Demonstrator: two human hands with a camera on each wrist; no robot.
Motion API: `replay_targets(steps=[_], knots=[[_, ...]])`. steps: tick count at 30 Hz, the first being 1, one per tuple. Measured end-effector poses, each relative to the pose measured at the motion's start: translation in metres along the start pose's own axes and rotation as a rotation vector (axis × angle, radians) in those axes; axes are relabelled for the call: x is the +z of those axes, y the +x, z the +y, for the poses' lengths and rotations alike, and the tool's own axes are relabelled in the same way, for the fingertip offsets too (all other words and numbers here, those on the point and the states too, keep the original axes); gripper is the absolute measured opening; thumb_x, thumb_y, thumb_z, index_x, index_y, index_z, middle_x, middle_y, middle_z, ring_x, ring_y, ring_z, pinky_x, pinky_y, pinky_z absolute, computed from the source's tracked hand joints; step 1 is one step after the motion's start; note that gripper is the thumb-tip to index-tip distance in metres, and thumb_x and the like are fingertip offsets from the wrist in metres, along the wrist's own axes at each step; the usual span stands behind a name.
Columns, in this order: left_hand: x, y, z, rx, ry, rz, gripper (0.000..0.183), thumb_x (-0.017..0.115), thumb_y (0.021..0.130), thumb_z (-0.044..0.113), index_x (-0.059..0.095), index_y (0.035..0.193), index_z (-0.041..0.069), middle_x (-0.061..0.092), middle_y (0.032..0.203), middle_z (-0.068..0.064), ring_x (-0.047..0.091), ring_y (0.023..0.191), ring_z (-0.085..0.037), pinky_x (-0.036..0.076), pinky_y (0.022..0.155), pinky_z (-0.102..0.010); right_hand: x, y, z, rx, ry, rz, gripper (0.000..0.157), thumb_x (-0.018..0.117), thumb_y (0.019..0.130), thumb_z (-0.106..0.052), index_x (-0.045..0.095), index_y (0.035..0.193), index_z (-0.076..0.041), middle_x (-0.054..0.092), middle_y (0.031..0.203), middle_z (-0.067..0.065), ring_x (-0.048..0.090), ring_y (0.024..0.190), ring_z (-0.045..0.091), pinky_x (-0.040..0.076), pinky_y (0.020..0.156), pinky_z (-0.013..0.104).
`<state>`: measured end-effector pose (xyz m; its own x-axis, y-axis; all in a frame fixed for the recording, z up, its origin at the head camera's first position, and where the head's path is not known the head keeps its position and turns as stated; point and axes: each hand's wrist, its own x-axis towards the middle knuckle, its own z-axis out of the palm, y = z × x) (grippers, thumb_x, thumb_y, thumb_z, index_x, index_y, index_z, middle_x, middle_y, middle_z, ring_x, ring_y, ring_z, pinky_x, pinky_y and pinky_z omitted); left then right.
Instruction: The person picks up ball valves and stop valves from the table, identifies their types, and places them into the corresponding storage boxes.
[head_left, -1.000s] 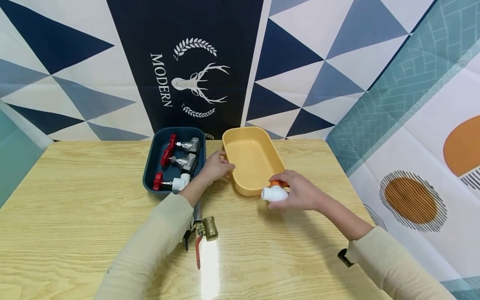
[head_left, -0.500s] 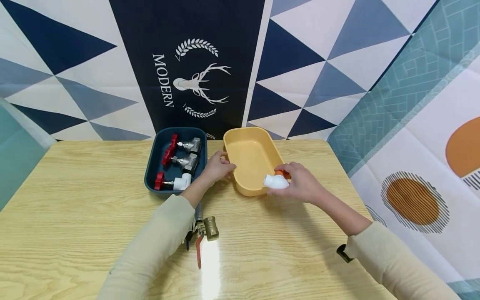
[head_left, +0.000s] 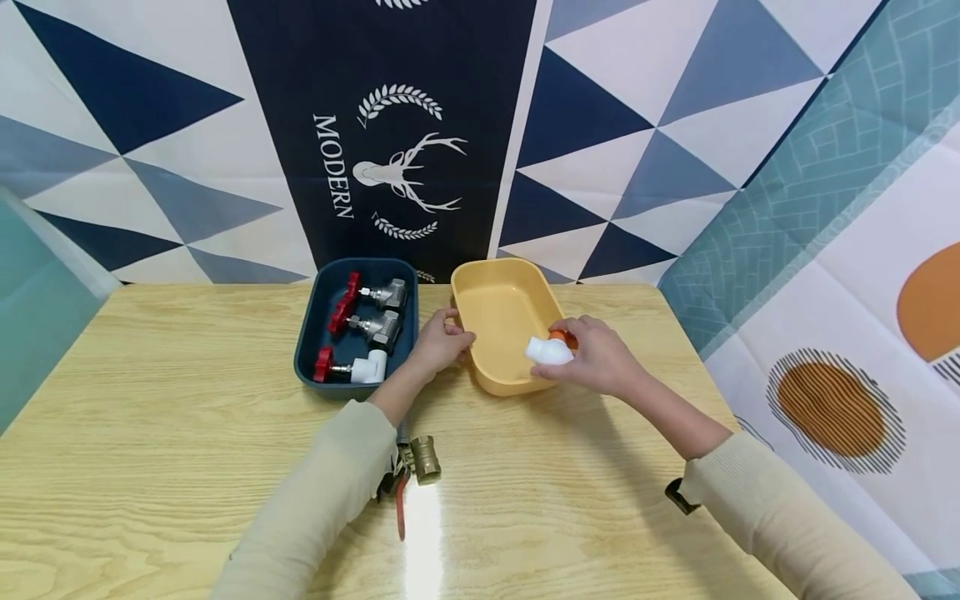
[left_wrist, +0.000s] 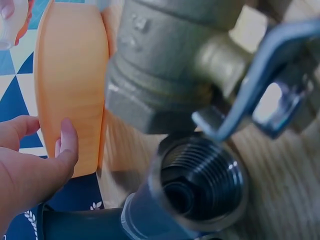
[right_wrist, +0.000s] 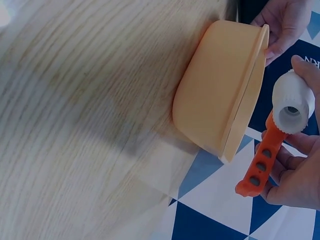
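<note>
My right hand grips a white plastic ball valve with an orange lever. The valve is held over the near right corner of a yellow tub, its round open end facing left in the head view. At the tub's left side, my left hand pinches the rim. The left wrist view shows the thumb against the outer wall and a finger over the edge. The tub's floor looks bare in the head view.
Left of the yellow tub stands a dark blue tub with several red-handled valves. Under my left forearm lie a brass valve, a red lever and a grey threaded fitting. A patterned cloth wall borders the table's back.
My right hand has moved forward and up with the white ball valve, from the tub's near right edge to over its corner. The left hand has stayed at the rim.
</note>
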<state>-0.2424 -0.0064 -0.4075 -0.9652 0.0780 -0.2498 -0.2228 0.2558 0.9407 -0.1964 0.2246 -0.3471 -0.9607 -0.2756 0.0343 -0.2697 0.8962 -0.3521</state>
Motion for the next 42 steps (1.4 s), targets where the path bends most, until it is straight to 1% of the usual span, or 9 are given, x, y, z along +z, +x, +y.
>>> replay_targets(steps=[5,13,17,23,28,32,37,42], knots=[[0.002,-0.002,-0.002,0.011,-0.016,0.012,0.057,0.061,0.089,0.015,0.036,0.14,0.009,0.057,0.099,-0.011,0.062,0.082,-0.022,0.053,0.082,-0.039,0.001,0.006,0.0,0.021,-0.006,0.01,0.075,0.077,0.066,-0.054,0.059,0.118,-0.003,0.059,0.105,0.015,0.051,0.094,0.028,0.044,0.077,0.039],[0.002,-0.003,-0.004,0.013,-0.042,0.016,0.056,0.061,0.09,0.015,0.037,0.14,0.011,0.055,0.096,-0.009,0.063,0.085,-0.026,0.054,0.082,-0.039,0.002,0.014,-0.004,0.026,-0.001,0.036,0.075,0.077,0.066,-0.054,0.06,0.117,-0.002,0.059,0.104,0.015,0.052,0.093,0.027,0.044,0.076,0.038],[0.002,-0.004,-0.004,0.013,-0.055,0.013,0.055,0.061,0.09,0.015,0.037,0.139,0.011,0.056,0.097,-0.009,0.062,0.083,-0.024,0.054,0.082,-0.039,0.002,0.018,-0.007,0.048,0.005,0.037,0.075,0.076,0.066,-0.056,0.059,0.117,-0.004,0.058,0.103,0.014,0.052,0.091,0.027,0.043,0.074,0.036],[0.003,-0.003,-0.005,0.024,-0.059,0.021,0.055,0.062,0.09,0.016,0.038,0.139,0.011,0.056,0.097,-0.009,0.06,0.076,-0.017,0.055,0.078,-0.035,0.006,0.025,-0.01,0.091,0.014,0.03,0.076,0.076,0.065,-0.057,0.059,0.118,-0.006,0.057,0.103,0.013,0.051,0.09,0.026,0.044,0.073,0.035],[0.004,-0.003,-0.006,0.032,-0.072,0.034,0.055,0.062,0.09,0.015,0.038,0.139,0.011,0.056,0.096,-0.008,0.06,0.076,-0.018,0.055,0.077,-0.036,0.01,0.029,-0.013,0.112,0.024,0.025,0.079,0.075,0.065,-0.059,0.057,0.12,-0.006,0.057,0.106,0.014,0.052,0.091,0.026,0.044,0.073,0.035],[0.005,-0.004,-0.007,0.026,-0.079,0.038,0.054,0.062,0.09,0.015,0.038,0.139,0.011,0.056,0.097,-0.009,0.059,0.075,-0.016,0.055,0.079,-0.039,0.012,0.031,-0.015,0.11,0.016,0.033,0.078,0.076,0.065,-0.058,0.058,0.12,-0.006,0.057,0.105,0.013,0.051,0.09,0.026,0.044,0.072,0.034],[0.004,-0.003,-0.009,0.018,-0.078,0.042,0.055,0.062,0.09,0.015,0.038,0.139,0.012,0.056,0.099,-0.009,0.058,0.073,-0.014,0.055,0.079,-0.037,0.014,0.035,-0.016,0.079,0.005,0.059,0.077,0.076,0.065,-0.058,0.058,0.119,-0.006,0.058,0.102,0.012,0.053,0.087,0.025,0.043,0.07,0.032],[0.003,-0.001,-0.009,0.019,-0.085,0.039,0.056,0.062,0.089,0.015,0.038,0.14,0.011,0.056,0.1,-0.01,0.058,0.073,-0.014,0.055,0.078,-0.037,0.014,0.038,-0.018,0.064,0.002,0.064,0.076,0.076,0.065,-0.058,0.059,0.118,-0.006,0.058,0.101,0.012,0.052,0.087,0.025,0.042,0.069,0.032]])
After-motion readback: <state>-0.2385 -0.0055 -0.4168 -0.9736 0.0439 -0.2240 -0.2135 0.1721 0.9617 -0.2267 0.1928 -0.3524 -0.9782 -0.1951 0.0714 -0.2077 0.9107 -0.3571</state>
